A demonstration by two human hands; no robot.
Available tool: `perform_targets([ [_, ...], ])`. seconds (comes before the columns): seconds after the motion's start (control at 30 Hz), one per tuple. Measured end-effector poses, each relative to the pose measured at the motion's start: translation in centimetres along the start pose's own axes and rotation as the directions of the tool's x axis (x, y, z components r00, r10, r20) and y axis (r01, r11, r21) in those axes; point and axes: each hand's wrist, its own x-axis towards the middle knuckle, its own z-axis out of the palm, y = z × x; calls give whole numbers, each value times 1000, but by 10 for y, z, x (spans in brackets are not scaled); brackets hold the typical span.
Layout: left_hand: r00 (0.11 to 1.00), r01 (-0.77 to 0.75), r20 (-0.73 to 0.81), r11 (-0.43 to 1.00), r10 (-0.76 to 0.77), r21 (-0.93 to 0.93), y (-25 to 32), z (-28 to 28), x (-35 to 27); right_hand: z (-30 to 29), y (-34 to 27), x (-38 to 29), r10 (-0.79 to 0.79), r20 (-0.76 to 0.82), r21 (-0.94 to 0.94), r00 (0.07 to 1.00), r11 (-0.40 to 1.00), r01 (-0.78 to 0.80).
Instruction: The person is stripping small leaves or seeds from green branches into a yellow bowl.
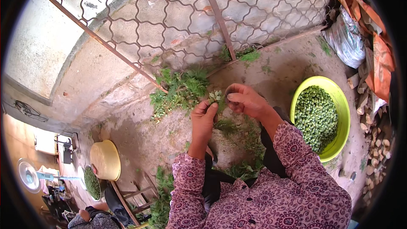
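My left hand (204,117) pinches a small sprig (216,96) that bears pale green cones or fruits. Right beside it is my right hand (247,100), thumb and fingers curled together close to the sprig. Whether anything sits between those fingers is hidden. Beyond both hands, a heap of feathery green cuttings (182,89), apparently conifer, lies on the ground against the metal lattice. To my right stands a yellow-green plastic basin (345,124) that holds many small round green cones or fruits (315,117). More loose greenery (244,168) is on the ground between my legs.
A rusty metal lattice gate (219,16) leans along the far side. On the right are sacks (345,38) and stacked firewood (375,156). To the left are an upturned yellow tub (105,160), a pan of green pieces (92,183), a fan (29,175) and another person's legs (92,211).
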Motion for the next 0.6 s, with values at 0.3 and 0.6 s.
perform_targets([
  [0.3, 998, -58, 35, 994, 55, 91, -2, 8, -5, 10, 6, 1, -14, -1, -441, 1000, 897, 12],
  [0.6, 994, 108, 5, 987, -108, -119, 7, 9, -8, 8, 2, -4, 58, 12, -264, 998, 963, -53],
])
